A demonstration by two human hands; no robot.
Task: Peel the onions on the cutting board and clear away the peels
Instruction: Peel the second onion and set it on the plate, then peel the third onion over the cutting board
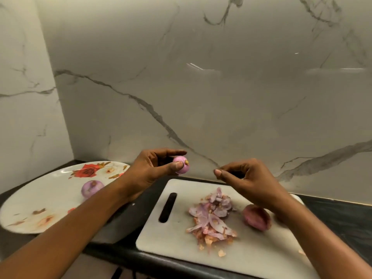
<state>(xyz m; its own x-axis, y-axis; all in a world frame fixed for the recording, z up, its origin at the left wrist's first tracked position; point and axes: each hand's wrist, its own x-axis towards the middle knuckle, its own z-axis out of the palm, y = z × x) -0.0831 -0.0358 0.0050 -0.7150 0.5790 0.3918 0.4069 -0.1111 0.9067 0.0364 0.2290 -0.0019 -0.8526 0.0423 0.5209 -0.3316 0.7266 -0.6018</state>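
Centrally, the left hand [153, 168] grips a peeled onion [181, 168]; the right hand [249, 180], curled closed, hovers above the peels [211, 220] on the cutting board [157, 238].

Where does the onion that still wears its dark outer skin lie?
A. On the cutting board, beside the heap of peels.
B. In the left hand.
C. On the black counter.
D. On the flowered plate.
A: the unpeeled onion lies on the white cutting board, right of the peels. The left hand grips a peeled onion, and another peeled onion lies on the plate.
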